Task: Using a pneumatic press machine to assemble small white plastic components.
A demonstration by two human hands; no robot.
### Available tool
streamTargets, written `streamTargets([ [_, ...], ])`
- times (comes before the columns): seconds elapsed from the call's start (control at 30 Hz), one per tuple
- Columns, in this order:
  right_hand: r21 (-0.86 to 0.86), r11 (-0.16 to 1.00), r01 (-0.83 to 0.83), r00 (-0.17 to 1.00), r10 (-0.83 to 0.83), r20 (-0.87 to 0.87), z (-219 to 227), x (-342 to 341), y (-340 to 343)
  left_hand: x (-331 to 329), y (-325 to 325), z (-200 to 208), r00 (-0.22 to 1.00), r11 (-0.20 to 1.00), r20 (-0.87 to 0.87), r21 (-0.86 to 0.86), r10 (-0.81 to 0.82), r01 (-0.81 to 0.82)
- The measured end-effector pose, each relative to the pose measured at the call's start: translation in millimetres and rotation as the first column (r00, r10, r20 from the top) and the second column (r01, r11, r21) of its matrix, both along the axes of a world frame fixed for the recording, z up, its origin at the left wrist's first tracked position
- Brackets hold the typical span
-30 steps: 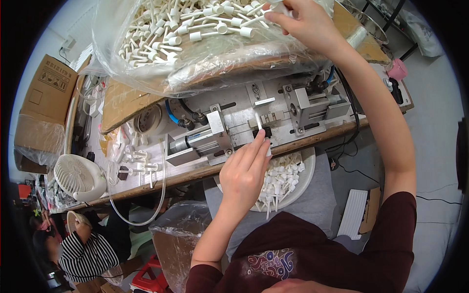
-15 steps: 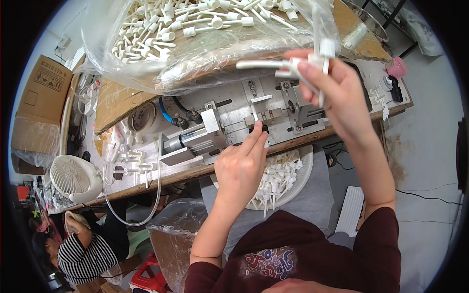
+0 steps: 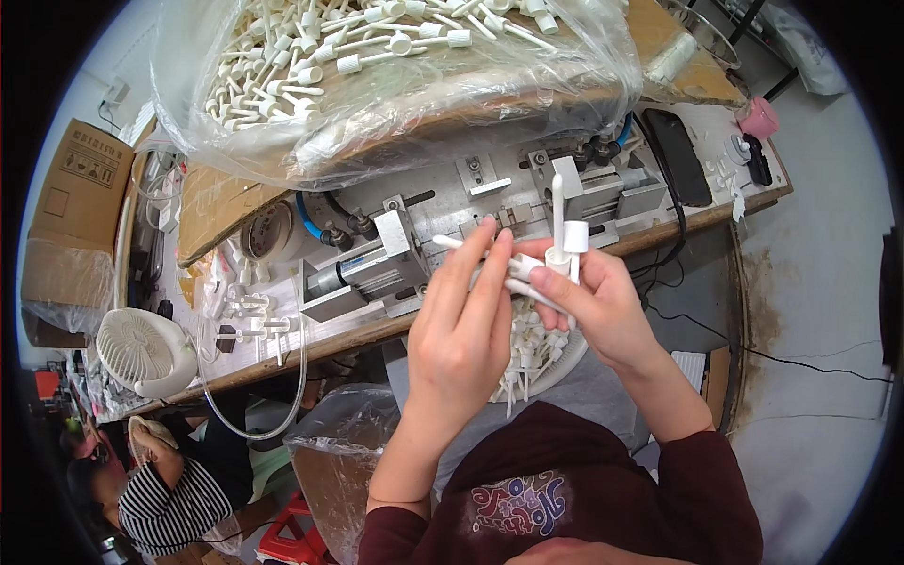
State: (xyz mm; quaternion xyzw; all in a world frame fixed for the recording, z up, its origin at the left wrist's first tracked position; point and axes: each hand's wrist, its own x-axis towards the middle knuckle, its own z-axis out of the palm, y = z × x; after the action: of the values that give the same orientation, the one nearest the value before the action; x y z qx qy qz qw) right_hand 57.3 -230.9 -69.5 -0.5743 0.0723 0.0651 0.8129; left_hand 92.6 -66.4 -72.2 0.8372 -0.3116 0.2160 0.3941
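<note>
Right of the frame's centre, several white plastic pieces, each with a round cap and a slender rod, are held in a loose bunch by the half-closed right hand, between thumb and fingers. The left hand is held nearly flat, fingers extended beside the bunch; whether a piece is gripped by it cannot be told. The pieces appear light, stiff and rather smooth; they are probably best taken by the cap, since the rods could slip or bend. Below the hands, similar white pieces are held in a round, pale basket. At the top, a large heap of them is contained in a clear plastic bag.
</note>
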Motion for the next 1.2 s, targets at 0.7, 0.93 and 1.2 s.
streamTargets([
  [0.7,-0.073,0.99,-0.121,0.982,0.108,-0.158,-11,-17,-23,7,2,-28,0.996,0.934,0.047,0.347,0.07,-0.082],
  [0.93,-0.149,0.945,-0.292,0.935,0.25,-0.25,-10,-19,-28,12,4,-26,0.998,0.942,0.0,0.332,0.059,-0.056],
  [1.2,-0.243,0.854,-0.46,0.88,0.401,-0.256,-13,-14,-30,5,7,-8,0.918,0.938,-0.193,-0.108,-0.346,0.331],
])
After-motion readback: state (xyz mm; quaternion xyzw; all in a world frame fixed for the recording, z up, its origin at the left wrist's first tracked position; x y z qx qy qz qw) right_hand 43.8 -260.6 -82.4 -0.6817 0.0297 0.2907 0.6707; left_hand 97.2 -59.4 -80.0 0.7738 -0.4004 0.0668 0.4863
